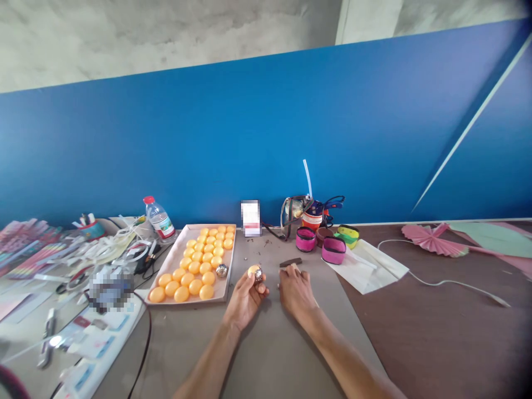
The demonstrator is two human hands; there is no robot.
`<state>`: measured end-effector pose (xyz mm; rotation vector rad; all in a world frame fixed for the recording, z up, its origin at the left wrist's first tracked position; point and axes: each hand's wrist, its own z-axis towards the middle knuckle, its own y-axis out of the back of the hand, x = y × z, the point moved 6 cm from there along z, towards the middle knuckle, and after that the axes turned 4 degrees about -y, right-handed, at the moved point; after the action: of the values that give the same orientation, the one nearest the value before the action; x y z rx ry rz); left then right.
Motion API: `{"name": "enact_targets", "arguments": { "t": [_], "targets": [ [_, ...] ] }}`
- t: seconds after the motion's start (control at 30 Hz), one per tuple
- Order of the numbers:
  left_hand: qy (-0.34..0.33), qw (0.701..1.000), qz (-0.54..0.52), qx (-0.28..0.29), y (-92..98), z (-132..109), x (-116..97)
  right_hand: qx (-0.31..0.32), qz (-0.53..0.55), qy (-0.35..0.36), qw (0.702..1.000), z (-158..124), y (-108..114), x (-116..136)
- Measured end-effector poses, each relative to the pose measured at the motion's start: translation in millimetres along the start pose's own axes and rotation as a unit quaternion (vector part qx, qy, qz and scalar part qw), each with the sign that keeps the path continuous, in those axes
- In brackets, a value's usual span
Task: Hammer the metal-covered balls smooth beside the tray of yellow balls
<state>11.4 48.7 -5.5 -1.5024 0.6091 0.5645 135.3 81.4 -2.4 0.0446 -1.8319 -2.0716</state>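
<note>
My left hand (246,293) is closed round an orange ball (253,270) with a shiny silver piece (258,275) against it, held just above the table. My right hand (296,288) rests on the table to the right of it, fingers curled down, nothing visible in it. Beyond its fingertips lies a small dark brown block (291,262). To the left stands a shallow tray (228,291) full of several orange balls (195,267), with one silver half-sphere (221,270) among them at its right side.
Pink, brown and yellow tape rolls (333,249), a red cup with tools (312,217), a water bottle (159,219), a white card (250,218), white paper (366,266) with a cable, pink paper fans (432,239), and cluttered papers, cords and tools at left (95,277). A blue wall stands behind.
</note>
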Motion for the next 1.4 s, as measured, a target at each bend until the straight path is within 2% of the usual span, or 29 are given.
{"name": "enact_targets", "arguments": {
  "t": [0.17,0.57,0.77,0.83,0.93,1.1,1.4],
  "targets": [
    [0.022,0.999,0.008,0.022,-7.8,-3,2,0.010,-0.001,-0.013,1.000,5,-8,-6],
    [0.017,0.999,-0.028,-0.005,-0.2,1,0,0.054,0.011,0.086,0.995,-2,3,13],
    [0.027,0.999,-0.032,0.003,-0.6,1,3,0.065,0.010,0.084,0.994,1,-5,13],
    [0.024,0.999,-0.030,0.006,-0.9,1,3,0.042,0.042,0.079,0.995,2,-2,12],
    [0.018,0.999,-0.024,0.010,-1.4,1,2,-0.009,0.151,0.061,0.987,2,5,9],
    [0.023,1.000,-0.014,0.016,-3.8,0,1,-0.075,0.337,0.028,0.938,5,15,0],
    [0.020,1.000,-0.007,0.016,-5.7,0,1,-0.065,0.413,-0.033,0.908,9,12,-9]
  ]
}}
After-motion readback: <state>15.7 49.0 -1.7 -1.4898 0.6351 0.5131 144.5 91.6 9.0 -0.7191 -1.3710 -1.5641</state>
